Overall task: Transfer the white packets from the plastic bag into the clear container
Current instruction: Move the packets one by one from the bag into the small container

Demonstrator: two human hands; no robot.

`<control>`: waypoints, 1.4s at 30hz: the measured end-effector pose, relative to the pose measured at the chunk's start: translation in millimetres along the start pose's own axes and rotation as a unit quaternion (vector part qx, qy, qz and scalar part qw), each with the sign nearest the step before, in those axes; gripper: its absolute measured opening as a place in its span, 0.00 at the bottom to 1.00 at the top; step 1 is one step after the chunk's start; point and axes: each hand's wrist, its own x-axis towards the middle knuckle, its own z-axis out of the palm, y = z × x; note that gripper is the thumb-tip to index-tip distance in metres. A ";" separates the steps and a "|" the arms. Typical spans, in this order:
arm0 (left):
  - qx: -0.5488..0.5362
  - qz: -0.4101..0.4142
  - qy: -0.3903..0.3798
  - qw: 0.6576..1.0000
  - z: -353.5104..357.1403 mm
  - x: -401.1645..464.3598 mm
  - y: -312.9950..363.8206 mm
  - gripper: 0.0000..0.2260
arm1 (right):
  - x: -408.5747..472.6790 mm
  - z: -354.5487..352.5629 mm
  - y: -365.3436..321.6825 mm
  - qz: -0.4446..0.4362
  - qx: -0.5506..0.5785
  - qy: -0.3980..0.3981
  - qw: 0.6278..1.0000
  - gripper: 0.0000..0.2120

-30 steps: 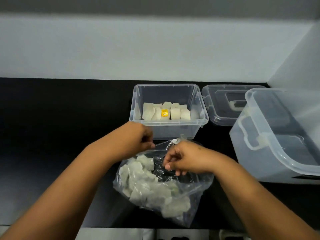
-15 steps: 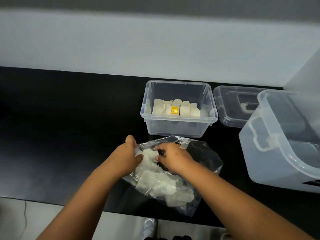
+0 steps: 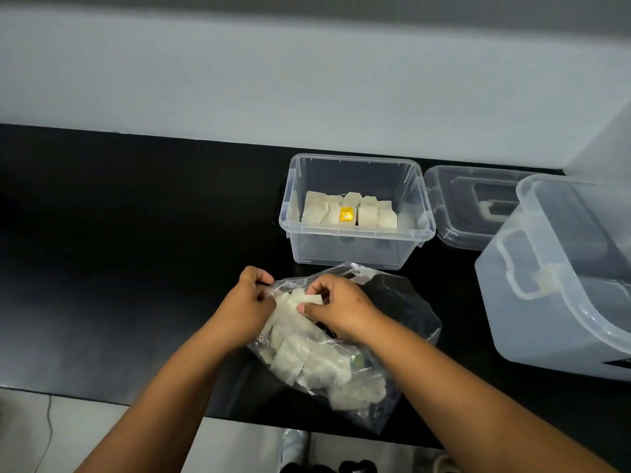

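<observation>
A clear plastic bag (image 3: pixel 403 322) full of white packets (image 3: pixel 300 360) lies on the black counter in front of me. My left hand (image 3: pixel 247 308) grips the bag's left rim at the opening. My right hand (image 3: pixel 338 310) reaches into the opening and pinches a white packet (image 3: pixel 312 298) near the top. Beyond the bag stands the small clear container (image 3: pixel 356 247), holding several white packets (image 3: pixel 368 216) and one with a yellow tag (image 3: pixel 346 214).
A clear lid (image 3: pixel 454 206) lies right of the container. A larger clear bin (image 3: pixel 560 278) stands at the right edge. The black counter (image 3: pixel 119 268) stretches left, backed by a pale wall. The counter's front edge is close to me.
My right hand has gone from resting on the bag to reaching into its opening and pinching a packet. My left hand shifted along the bag's rim. The camera view moved.
</observation>
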 end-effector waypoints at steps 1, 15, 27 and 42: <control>-0.025 -0.003 -0.002 1.000 0.9 -0.2 0.3 0.11 | 0.0 0.1 -1.2 0.001 0.015 -0.001 1.000 0.15; -0.144 -0.011 -0.012 0.989 11.8 2.0 11.2 0.10 | -2.7 -4.9 2.8 -0.001 0.119 -0.035 0.992 0.08; 0.034 0.028 0.086 0.995 4.1 -1.0 0.2 0.07 | -29.3 -49.2 37.1 0.011 0.133 0.045 0.990 0.07; 0.327 0.291 -0.091 0.894 52.4 -12.9 60.4 0.06 | -38.4 -60.2 52.7 0.077 0.036 0.032 0.996 0.07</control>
